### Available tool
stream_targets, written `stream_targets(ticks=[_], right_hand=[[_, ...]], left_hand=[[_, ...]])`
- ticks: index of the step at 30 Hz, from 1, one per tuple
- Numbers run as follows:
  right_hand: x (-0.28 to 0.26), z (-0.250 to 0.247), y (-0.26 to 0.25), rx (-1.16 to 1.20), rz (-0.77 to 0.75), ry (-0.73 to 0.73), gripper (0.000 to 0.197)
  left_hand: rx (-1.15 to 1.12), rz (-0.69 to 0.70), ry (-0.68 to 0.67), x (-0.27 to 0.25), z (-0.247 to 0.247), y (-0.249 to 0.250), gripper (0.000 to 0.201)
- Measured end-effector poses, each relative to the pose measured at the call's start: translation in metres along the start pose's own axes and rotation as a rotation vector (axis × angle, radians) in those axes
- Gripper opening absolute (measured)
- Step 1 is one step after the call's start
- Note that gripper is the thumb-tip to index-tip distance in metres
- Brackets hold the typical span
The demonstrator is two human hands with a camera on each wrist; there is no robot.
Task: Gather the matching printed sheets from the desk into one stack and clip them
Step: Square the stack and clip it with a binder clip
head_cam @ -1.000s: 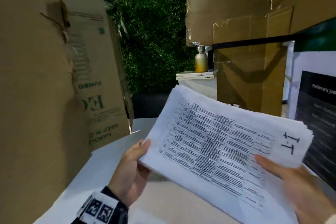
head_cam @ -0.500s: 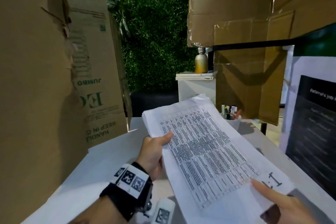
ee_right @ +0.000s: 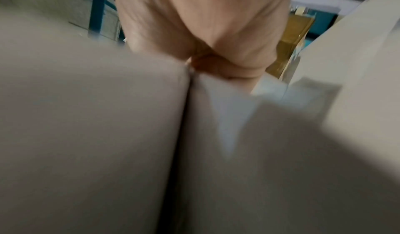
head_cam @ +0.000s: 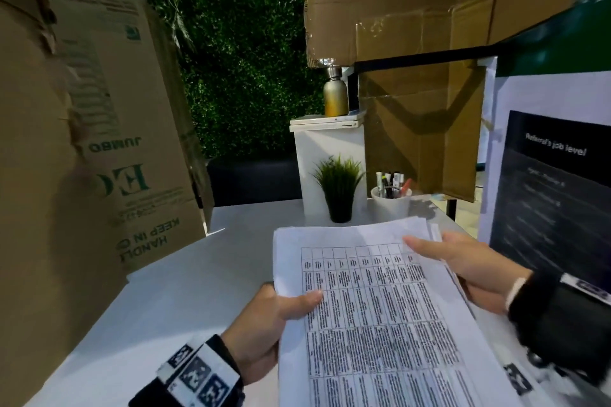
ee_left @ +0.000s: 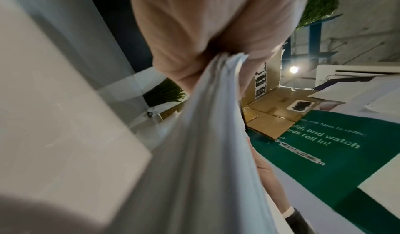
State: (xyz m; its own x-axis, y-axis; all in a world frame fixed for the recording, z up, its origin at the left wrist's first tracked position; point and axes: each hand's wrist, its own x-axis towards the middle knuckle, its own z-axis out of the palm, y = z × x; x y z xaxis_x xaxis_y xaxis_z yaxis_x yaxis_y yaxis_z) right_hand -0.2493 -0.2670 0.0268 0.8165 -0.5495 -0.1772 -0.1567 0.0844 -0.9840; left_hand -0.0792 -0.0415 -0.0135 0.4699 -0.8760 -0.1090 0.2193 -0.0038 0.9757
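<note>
A stack of printed sheets (head_cam: 380, 317) with a dense table of text is held over the white desk (head_cam: 185, 291), long side running away from me. My left hand (head_cam: 281, 317) grips its left edge, thumb on top and fingers under. My right hand (head_cam: 463, 261) holds the far right edge, thumb lying across the top sheet. The left wrist view shows the stack (ee_left: 207, 135) edge-on, pinched in the left hand (ee_left: 207, 37). The right wrist view is blurred, with paper (ee_right: 233, 104) under the right hand (ee_right: 212, 32). No clip is in view.
Tall cardboard boxes (head_cam: 86, 155) stand along the desk's left side. A small potted plant (head_cam: 339, 188) and a white cup of pens (head_cam: 391, 198) stand at the back. A dark printed board (head_cam: 555, 192) leans at the right. More cardboard (head_cam: 420, 142) hangs behind.
The stack has turned from slanting across me to pointing away and has come down lower. My right hand moved from the near corner up to the far right edge.
</note>
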Motion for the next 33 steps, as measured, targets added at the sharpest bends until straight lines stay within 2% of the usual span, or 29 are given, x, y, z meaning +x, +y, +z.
stream_targets(ticks=[4,9,14,17,20,22,24,26,29,33], right_hand=[[0.013,0.0,0.019,-0.101,0.027,-0.094,0.032],[0.034,0.006,0.049,-0.075,0.066,-0.088,0.035],[0.058,0.005,0.051,-0.257,0.137,-0.15,0.037],[0.097,-0.004,0.03,-0.532,0.041,-0.077,0.038],[0.159,-0.011,0.006,-1.051,-0.172,-0.025,0.008],[0.204,-0.008,0.0,-1.332,-0.233,-0.015,0.021],[0.243,0.0,0.002,-1.427,-0.204,-0.027,0.042],[0.274,0.009,0.007,-1.445,-0.168,-0.067,0.054],[0.298,0.018,0.013,-1.515,-0.134,-0.098,0.042],[0.302,0.022,0.017,-1.51,-0.162,-0.085,0.011]], left_hand=[[0.045,-0.103,-0.01,0.006,-0.02,-0.013,0.049],[0.054,-0.145,0.022,0.024,-0.045,-0.01,0.037],[0.207,-0.178,0.086,0.044,-0.064,-0.021,0.025],[0.268,-0.178,0.1,0.054,-0.076,-0.027,0.024],[0.284,-0.197,0.094,0.064,-0.086,-0.031,0.029],[0.343,-0.202,0.086,0.07,-0.091,-0.033,0.023],[0.422,-0.192,0.076,0.075,-0.093,-0.036,0.024],[0.47,-0.2,0.082,0.078,-0.095,-0.04,0.025],[0.528,-0.208,0.072,0.079,-0.099,-0.042,0.033],[0.485,-0.186,0.048,0.081,-0.103,-0.044,0.043]])
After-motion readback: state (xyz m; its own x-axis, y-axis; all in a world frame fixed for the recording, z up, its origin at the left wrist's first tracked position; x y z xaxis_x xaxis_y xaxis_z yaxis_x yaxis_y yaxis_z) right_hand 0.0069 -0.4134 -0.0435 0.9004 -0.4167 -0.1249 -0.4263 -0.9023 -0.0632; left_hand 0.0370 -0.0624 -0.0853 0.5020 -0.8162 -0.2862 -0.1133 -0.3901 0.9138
